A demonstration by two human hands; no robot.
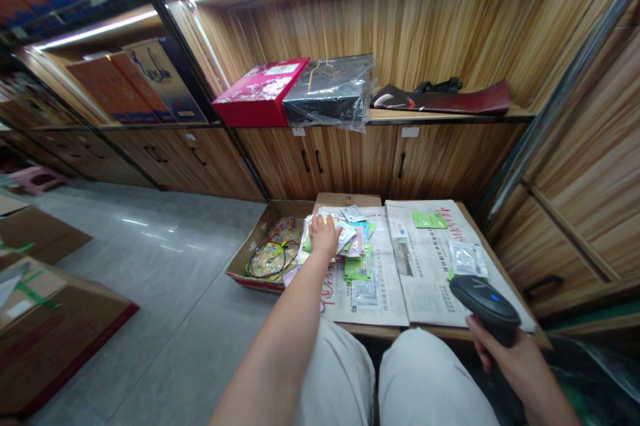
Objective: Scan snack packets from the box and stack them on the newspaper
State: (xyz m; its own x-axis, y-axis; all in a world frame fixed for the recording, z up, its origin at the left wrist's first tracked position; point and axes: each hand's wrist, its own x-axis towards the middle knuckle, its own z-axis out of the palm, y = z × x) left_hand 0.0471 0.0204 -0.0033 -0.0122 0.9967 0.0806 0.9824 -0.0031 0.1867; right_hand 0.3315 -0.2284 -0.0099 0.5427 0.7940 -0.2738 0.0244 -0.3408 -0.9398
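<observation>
My left hand [324, 235] reaches out over a heap of small flat packets [350, 239] lying on newspaper [430, 266]. Its fingers curl down onto the packets, and I cannot make out whether they grip one. My right hand [505, 346] is closed around the grip of a dark handheld barcode scanner [484, 302] with a small blue light, held low near my right knee. Loose packets lie on the paper: a green one [429, 219] farther away and a clear silvery one [467, 259] just beyond the scanner.
A shallow open cardboard box [250, 249] with colourful packets sits on the floor left of the newspaper. Wooden cabinets and a shelf carry a red gift box [260, 89] and a plastic-wrapped black box [330, 89]. Brown cartons [45, 319] stand at the left.
</observation>
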